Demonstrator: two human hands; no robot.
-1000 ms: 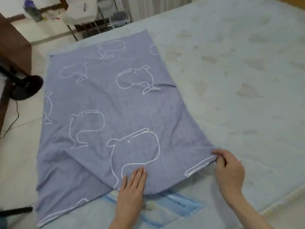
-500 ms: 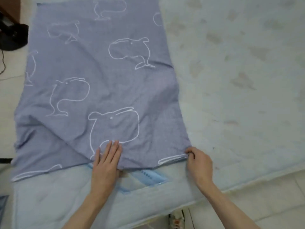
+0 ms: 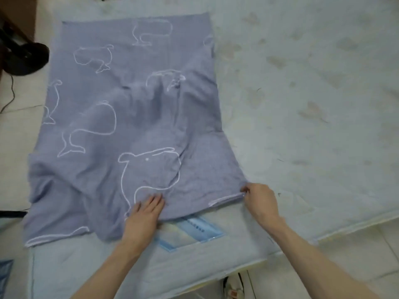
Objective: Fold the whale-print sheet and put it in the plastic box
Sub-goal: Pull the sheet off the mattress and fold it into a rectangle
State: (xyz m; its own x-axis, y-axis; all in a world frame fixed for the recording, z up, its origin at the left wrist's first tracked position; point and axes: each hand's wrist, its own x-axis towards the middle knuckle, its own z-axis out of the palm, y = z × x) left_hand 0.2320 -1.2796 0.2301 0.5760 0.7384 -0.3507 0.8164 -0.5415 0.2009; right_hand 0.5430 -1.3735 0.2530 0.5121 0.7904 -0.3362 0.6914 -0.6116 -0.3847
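Bunched up now, the middle of the whale-print sheet (image 3: pixel 103 130) has risen into ridges where it lay smoother half a second ago. It's spread on the mattress (image 3: pixel 302 104). Left hand (image 3: pixel 143 214) presses flat, fingers straight, anchoring the near edge; right hand (image 3: pixel 261 199) pinches the near right corner, likely to tug the fabric square for folding. No plastic box visible.

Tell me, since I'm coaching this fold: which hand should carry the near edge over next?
Probably the right hand: it already pinches the whale-print sheet at its near corner, while the left hand lies flat.
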